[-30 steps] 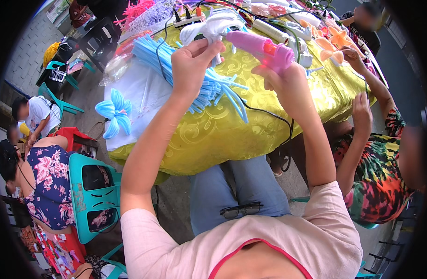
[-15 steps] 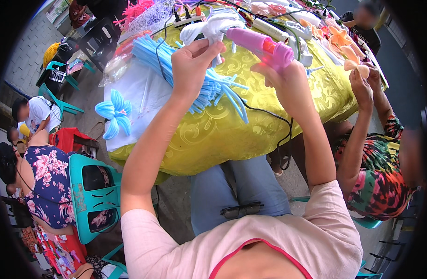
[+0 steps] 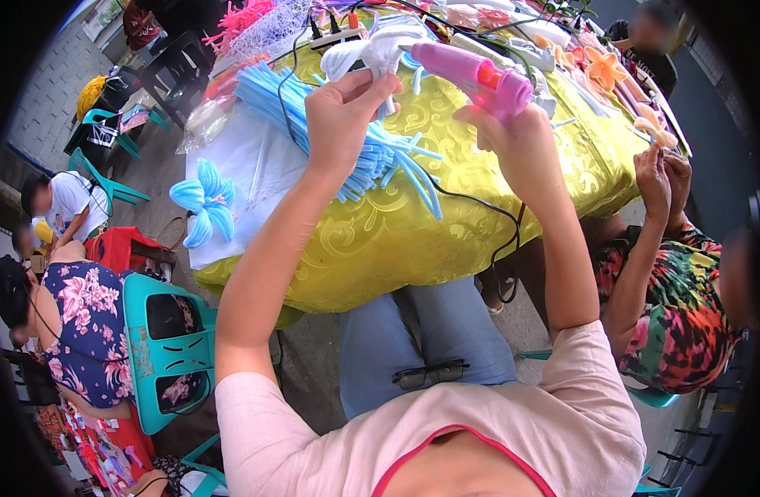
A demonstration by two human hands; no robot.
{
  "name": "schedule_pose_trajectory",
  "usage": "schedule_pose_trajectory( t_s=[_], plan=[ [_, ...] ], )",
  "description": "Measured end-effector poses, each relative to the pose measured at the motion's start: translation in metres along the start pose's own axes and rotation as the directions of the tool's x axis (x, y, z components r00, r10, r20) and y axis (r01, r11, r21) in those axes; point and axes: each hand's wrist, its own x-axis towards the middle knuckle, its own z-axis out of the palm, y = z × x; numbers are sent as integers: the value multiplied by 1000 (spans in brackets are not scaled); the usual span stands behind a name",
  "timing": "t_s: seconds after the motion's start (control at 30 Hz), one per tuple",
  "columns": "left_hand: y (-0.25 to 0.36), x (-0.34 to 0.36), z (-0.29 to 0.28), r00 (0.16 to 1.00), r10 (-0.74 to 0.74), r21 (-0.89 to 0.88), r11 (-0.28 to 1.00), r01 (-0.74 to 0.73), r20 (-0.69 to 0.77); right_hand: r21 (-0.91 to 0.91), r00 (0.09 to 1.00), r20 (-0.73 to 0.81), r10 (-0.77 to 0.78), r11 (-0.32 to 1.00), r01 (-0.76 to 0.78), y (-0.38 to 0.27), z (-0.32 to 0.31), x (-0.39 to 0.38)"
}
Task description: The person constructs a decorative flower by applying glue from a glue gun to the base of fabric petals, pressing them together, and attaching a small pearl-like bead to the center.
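Observation:
Pinched in the fingers of my left hand (image 3: 347, 116) is a white pipe-cleaner flower (image 3: 383, 48), held up over the table. My right hand (image 3: 516, 145) grips a pink hot glue gun (image 3: 467, 74), its nozzle pointing left at the flower's right side. Whether the tip touches the flower I cannot tell. Below my left hand lies a bundle of light-blue pipe cleaners (image 3: 289, 108). A finished-looking blue flower (image 3: 204, 202) rests on a white sheet (image 3: 260, 178) to the left.
A yellow patterned cloth (image 3: 446, 240) covers the table. Black cords run across it, one from a power strip (image 3: 338, 35). At the right, a co-worker's hands (image 3: 663, 178) hold a peach flower (image 3: 655, 126). A teal chair (image 3: 168, 352) stands at my left.
The glue gun has shifted slightly right, its nozzle still close to the white flower. My left hand stays almost in place. The co-worker's hands have moved down and right with the peach flower.

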Motion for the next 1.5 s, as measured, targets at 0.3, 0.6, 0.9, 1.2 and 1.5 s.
schedule_pose_trajectory(
  t_s=[0.3, 0.6, 0.9, 1.2, 1.5],
  plan=[
    [-1, 1, 0, 1000, -2, 12, 1000, 2, -3, 38, 999, 30, 32, 999, -33, -4, -3, 2],
    [-3, 3, -2, 1000, 16, 49, 999, -16, -3, 126, 991, 93, 95, 986, -106, -6, -7, 7],
    [-1, 3, -1, 999, 36, 97, 995, -36, -6, 66, 968, 165, 188, 977, -201, -2, -18, 22],
    [1, 2, -1, 1000, 9, 53, 999, -9, 10, 86, 962, 184, 204, 971, -222, 0, -18, 22],
    [0, 2, -3, 1000, 15, 75, 997, -16, 15, 151, 961, 184, 204, 961, -233, 2, -18, 22]
  ],
)
